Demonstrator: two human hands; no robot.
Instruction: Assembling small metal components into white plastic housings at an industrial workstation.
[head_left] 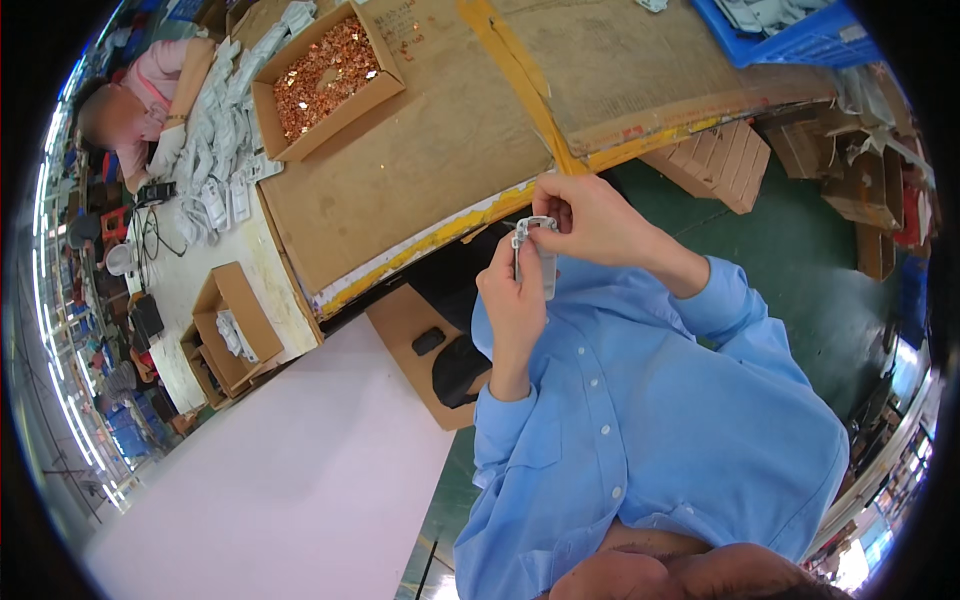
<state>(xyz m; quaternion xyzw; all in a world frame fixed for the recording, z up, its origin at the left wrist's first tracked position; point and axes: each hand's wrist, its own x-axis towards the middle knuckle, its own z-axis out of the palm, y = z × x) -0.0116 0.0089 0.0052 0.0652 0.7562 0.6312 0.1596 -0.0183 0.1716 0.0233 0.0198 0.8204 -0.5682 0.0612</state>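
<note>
Close in front of my chest, near the table's edge, I hold a white plastic casing (548,272), long and narrow, with its open end up. My left hand (513,305) is closed around its side, the thumb lying along it. Over the top end bends my right hand (598,222), its thumb and forefinger pinched together at the casing's rim. Whether a small part sits between those fingertips is hidden. Beyond my hands on the table stands a cardboard box (290,150) filled with small copper-coloured metal pieces (325,80).
Brown cardboard covers the table (430,150), with yellow tape (515,75) across it. White casings (215,130) lie piled at left, by a person in pink (160,80). A blue crate (790,40) stands far right. Cartons (715,165) sit below, and a white board (280,470) spans the lower left.
</note>
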